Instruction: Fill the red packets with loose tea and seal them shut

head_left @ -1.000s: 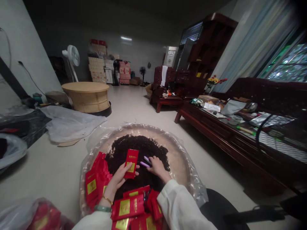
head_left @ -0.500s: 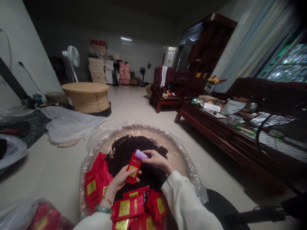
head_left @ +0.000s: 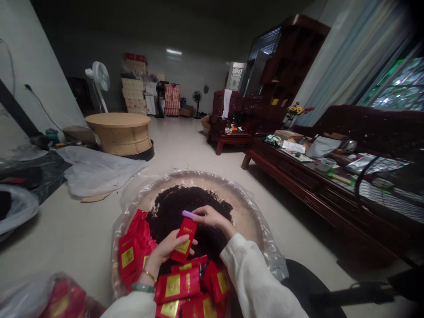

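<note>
My left hand (head_left: 170, 246) holds a small red packet (head_left: 186, 234) with a gold label, thumb across its front. My right hand (head_left: 212, 216) grips a slim purple clamp-like tool (head_left: 189, 214), which lies across the packet's top edge. Most of the tool is hidden by my fingers. Both hands are above a wide round tray (head_left: 247, 212) lined with clear plastic. Dark loose leaves (head_left: 175, 198), like tea, are heaped in it. Several red packets (head_left: 177, 285) lie at the tray's near side, and more red packets (head_left: 130, 251) are piled at its left.
Left of the tray, a plastic sheet (head_left: 99, 170) lies on the floor before a round wooden table (head_left: 119, 132). A plastic bag of red packets (head_left: 62, 298) is at the lower left. To the right stand a cluttered dark wooden table (head_left: 281, 168) and a black stool (head_left: 301, 282).
The purple tool has swung from pointing beside the packet's top corner to lying across its top edge. The packet has shifted slightly down; the left hand still holds it.
</note>
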`<state>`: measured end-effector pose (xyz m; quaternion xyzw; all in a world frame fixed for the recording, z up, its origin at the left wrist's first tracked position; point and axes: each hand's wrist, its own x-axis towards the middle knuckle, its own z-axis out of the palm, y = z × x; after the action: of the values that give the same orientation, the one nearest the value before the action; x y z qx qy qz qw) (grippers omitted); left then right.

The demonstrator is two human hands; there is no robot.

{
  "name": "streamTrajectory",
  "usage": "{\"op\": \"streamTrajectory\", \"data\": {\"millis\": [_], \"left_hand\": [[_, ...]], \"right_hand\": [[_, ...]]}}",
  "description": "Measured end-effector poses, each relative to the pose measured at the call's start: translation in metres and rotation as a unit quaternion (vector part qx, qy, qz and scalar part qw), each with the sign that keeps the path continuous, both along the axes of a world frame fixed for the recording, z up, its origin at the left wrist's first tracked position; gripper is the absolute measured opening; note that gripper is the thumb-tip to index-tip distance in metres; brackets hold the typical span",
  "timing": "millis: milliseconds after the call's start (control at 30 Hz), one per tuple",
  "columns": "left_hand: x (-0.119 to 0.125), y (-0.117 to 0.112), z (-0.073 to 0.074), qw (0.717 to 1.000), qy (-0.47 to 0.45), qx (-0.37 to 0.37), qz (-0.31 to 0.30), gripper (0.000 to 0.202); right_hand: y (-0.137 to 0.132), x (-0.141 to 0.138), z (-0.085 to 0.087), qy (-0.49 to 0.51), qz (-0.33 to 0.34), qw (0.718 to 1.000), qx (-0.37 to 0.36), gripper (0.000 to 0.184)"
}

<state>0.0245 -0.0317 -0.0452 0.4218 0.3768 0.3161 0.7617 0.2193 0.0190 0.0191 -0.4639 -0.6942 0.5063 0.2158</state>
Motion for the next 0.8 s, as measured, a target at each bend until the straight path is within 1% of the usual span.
{"op": "streamTrajectory", "data": {"millis": [167,300,400,500,567,667,733,800], "left_hand": [[0.005,0.003,0.008,0.998,-0.024,-0.007,0.056,0.046],[0.006,0.008,0.005,0.995,0.007,-0.008,0.097,0.045],[0.007,0.011,0.002,0.992,0.026,0.003,0.12,0.042],[0.01,0.012,0.0,0.991,0.041,0.016,0.126,0.039],[0.012,0.01,-0.001,0.99,0.037,0.012,0.137,0.041],[0.011,0.007,-0.002,0.988,0.003,0.012,0.154,0.045],[0.009,0.004,0.0,0.989,-0.022,0.026,0.145,0.045],[0.008,0.002,0.002,0.991,-0.028,0.046,0.12,0.045]], "right_hand": [[-0.004,-0.007,-0.004,0.002,-0.001,1.0,0.027,0.032],[-0.005,-0.006,-0.001,-0.01,-0.019,0.999,0.025,0.038],[-0.006,-0.004,0.001,-0.029,0.005,0.999,0.043,0.038],[-0.007,-0.005,0.001,-0.049,0.024,0.997,0.054,0.034],[-0.008,-0.007,0.001,-0.046,0.027,0.998,0.031,0.03],[-0.009,-0.01,0.0,-0.022,0.034,0.999,-0.007,0.026],[-0.008,-0.011,-0.002,-0.017,0.031,0.999,-0.015,0.025],[-0.007,-0.011,-0.003,-0.024,0.024,0.999,-0.013,0.024]]}}
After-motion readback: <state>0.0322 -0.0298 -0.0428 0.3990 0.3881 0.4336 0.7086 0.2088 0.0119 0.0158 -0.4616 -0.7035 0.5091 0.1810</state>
